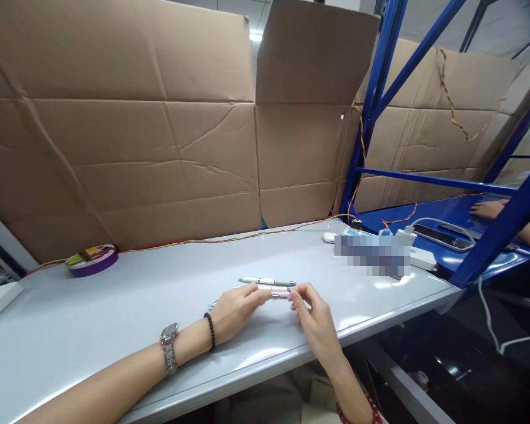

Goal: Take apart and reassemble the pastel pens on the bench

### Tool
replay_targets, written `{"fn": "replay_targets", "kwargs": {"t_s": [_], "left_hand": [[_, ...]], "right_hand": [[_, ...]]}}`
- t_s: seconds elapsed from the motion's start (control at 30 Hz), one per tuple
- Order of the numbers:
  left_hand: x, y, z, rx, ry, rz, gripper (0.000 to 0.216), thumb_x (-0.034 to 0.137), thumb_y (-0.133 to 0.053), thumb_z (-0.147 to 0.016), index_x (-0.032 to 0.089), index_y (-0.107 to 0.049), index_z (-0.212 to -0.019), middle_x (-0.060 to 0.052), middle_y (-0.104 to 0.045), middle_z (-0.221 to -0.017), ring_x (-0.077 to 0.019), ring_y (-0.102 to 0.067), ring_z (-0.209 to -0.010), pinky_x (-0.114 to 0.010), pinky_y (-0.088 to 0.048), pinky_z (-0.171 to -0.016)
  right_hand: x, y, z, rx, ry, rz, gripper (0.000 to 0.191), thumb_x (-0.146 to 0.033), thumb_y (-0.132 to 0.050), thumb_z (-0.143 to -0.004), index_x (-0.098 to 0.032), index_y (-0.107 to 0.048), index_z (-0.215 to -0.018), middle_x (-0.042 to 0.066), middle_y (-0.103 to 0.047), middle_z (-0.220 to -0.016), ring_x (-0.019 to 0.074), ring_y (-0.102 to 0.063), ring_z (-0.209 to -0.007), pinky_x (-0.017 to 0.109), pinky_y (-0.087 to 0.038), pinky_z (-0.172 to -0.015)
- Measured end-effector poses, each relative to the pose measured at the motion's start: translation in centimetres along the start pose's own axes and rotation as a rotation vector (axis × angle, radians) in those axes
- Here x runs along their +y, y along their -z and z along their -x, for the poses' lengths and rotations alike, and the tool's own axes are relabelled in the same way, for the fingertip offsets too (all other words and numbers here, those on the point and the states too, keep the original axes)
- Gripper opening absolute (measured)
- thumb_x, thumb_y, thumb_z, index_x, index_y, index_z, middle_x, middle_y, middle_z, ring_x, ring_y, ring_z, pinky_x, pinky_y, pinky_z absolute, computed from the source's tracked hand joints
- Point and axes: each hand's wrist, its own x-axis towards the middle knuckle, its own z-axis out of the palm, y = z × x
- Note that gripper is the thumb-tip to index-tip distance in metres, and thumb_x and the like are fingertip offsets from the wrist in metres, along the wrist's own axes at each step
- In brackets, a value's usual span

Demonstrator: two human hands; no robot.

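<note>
A white and grey-green pen (267, 281) lies on the white tabletop just beyond my hands. Closer to me, a cream pen (279, 289) is partly covered by my left fingers. A pink pen (281, 295) runs between both hands, parallel to the others. My left hand (238, 309), wearing a watch and a black bead bracelet, is closed over the pink pen's left part, low at the table. At the other end, my right hand (314, 318) pinches the pen's pink tip between thumb and fingers. A silvery end (212, 305) shows to the left of my left hand.
A purple roll of tape (92, 261) lies at the back left, near a cardboard wall (115, 147). Cables and white plugs (406, 237) sit at the right beside a blue metal frame (375, 94). Another person's hand (488, 209) rests on the blue table beyond.
</note>
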Motion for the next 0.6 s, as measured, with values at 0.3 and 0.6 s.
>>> {"fn": "replay_targets", "kwargs": {"t_s": [0.3, 0.6], "left_hand": [[-0.3, -0.4, 0.0, -0.080, -0.001, -0.019, 0.031, 0.023, -0.027, -0.095, 0.024, -0.055, -0.108, -0.002, -0.056, -0.078, -0.0126, -0.051, -0.061, -0.021, -0.040, -0.054], [-1.6, -0.8, -0.3, -0.130, 0.075, 0.059, 0.027, 0.021, -0.036, -0.093, 0.025, -0.056, -0.111, -0.004, -0.061, -0.093, -0.0180, -0.056, -0.086, -0.028, -0.046, -0.072]], "right_hand": [[-0.7, 0.9, 0.0, -0.054, 0.027, 0.023, 0.020, -0.034, -0.047, -0.087, -0.019, -0.060, -0.084, 0.004, -0.067, -0.082, 0.0174, -0.061, -0.075, 0.024, -0.046, -0.064], [0.2, 2.1, 0.3, -0.261, 0.021, 0.469, 0.009, -0.022, -0.053, -0.080, -0.021, -0.055, -0.071, -0.001, -0.057, -0.070, 0.0169, -0.054, -0.069, 0.026, -0.040, -0.061]]}}
